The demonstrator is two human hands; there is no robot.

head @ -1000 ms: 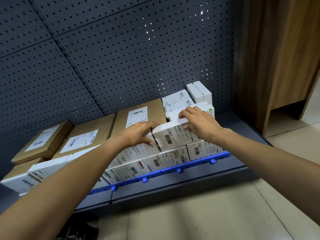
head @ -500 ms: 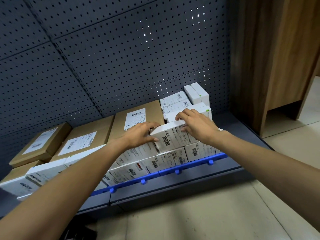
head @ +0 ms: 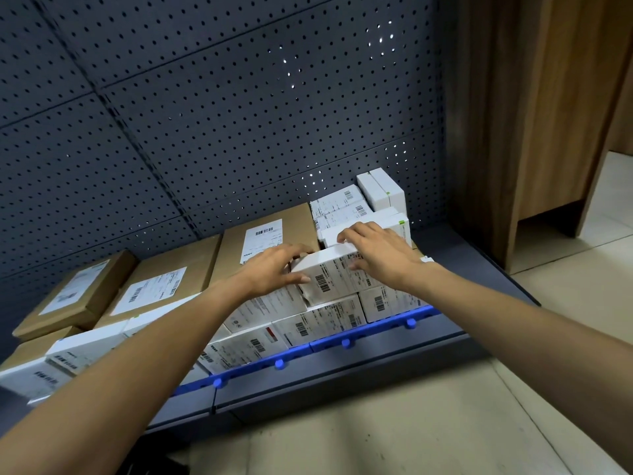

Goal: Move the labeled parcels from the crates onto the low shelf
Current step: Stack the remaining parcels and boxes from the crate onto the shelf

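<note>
Head view: I look down at a low shelf (head: 455, 341) with a blue front rail (head: 346, 344), backed by a dark pegboard (head: 205, 114).
Held parcel: I have a white labeled parcel (head: 334, 277) sitting tilted on top of the front white boxes (head: 318, 323), right of the shelf's middle, barcode facing me.
Left hand: my left hand (head: 274, 269) clasps the parcel's left end, thumb on the near face beside the barcode, fingers curled over the top left corner.
Right hand: my right hand (head: 376, 255) lies over the parcel's right part, fingers slightly spread along the far top edge, thumb pressed to the near face.
Grip: both hands touch the parcel; I cannot tell if its underside rests fully on the boxes below.
Far stack: more white boxes (head: 346, 209) stand behind the parcel against the pegboard.
Brown parcels: three brown cartons (head: 161, 282) with white labels lie flat to the left, far side.
Right side: a wooden panel (head: 548, 132) stands beside the shelf on a pale tiled floor (head: 411, 440).
</note>
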